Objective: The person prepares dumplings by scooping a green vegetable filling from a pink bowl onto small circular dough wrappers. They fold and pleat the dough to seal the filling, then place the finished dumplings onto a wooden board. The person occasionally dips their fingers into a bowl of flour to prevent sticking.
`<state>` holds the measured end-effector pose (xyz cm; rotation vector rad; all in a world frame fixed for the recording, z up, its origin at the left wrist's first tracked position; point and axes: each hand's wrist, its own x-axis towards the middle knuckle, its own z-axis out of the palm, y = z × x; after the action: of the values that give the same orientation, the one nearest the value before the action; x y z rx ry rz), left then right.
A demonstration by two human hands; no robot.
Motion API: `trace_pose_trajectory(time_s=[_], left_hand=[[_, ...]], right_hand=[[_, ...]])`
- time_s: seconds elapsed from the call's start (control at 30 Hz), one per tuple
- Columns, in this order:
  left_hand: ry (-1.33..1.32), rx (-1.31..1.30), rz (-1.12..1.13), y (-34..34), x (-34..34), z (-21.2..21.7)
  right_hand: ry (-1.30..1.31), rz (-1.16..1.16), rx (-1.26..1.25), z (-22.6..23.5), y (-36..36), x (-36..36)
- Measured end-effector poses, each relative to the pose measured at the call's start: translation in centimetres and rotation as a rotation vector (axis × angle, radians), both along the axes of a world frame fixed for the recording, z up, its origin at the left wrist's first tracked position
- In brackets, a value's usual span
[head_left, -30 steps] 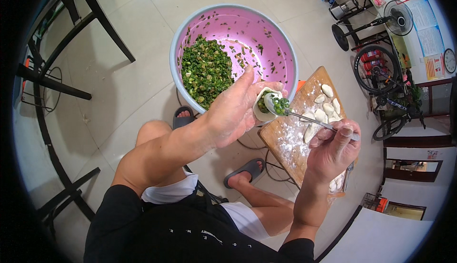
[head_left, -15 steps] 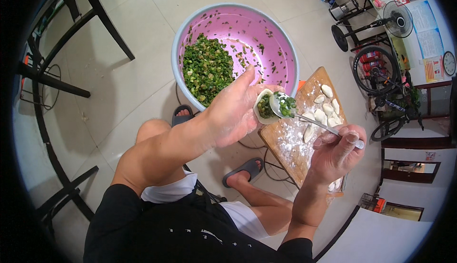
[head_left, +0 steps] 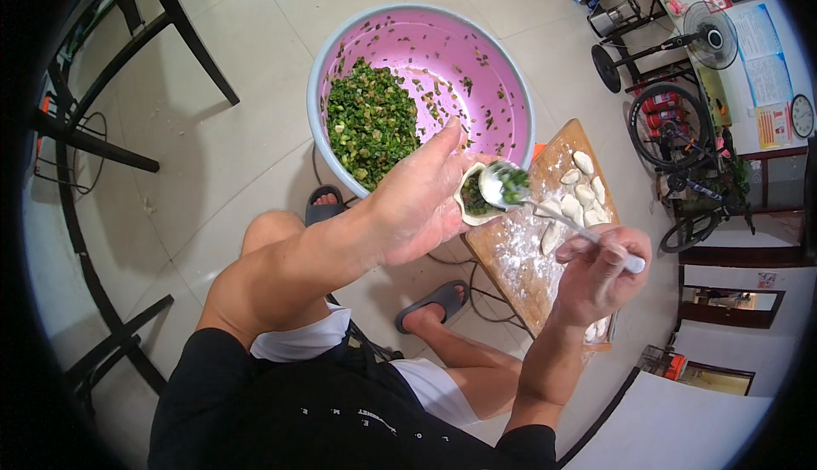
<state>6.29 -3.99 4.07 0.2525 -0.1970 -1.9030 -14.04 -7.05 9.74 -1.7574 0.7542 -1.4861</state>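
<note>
My left hand cups a round dumpling wrapper with green chopped filling in its middle. My right hand grips the handle of a metal spoon, whose bowl carries a bit of green filling and hovers right over the wrapper. Behind the hands stands a large pink basin with a light blue rim, holding a heap of chopped green filling on its left side. To the right lies a floured wooden board with several folded white dumplings.
Black chair and table legs stand at the left on the tiled floor. My knees and sandalled feet are below the hands. A floor fan and a bicycle stand at the far right.
The spoon has lifted slightly off the wrapper, leaving filling in it. My right hand has moved a little right and down. The left hand stays in place.
</note>
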Motion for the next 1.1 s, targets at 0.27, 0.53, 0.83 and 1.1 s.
trace_pose_trajectory(time_s=[0.27,0.53,0.83,1.1], left_hand=[[0.191,-0.002,0.207,-0.1,-1.0,-0.6],[0.147,0.027,0.270,0.2,-1.4,-0.1],[0.099,-0.002,0.245,0.1,-1.3,-0.7],[0.084,0.005,0.210,0.2,-1.0,-0.6]], right_hand=[[-0.236,-0.212,0.120,-1.4,1.7,0.4],[-0.034,-0.202,0.083,-2.9,3.8,1.8],[-0.031,-0.217,0.070,-3.3,4.0,2.0],[-0.082,-0.181,0.039,-2.2,3.6,1.1]])
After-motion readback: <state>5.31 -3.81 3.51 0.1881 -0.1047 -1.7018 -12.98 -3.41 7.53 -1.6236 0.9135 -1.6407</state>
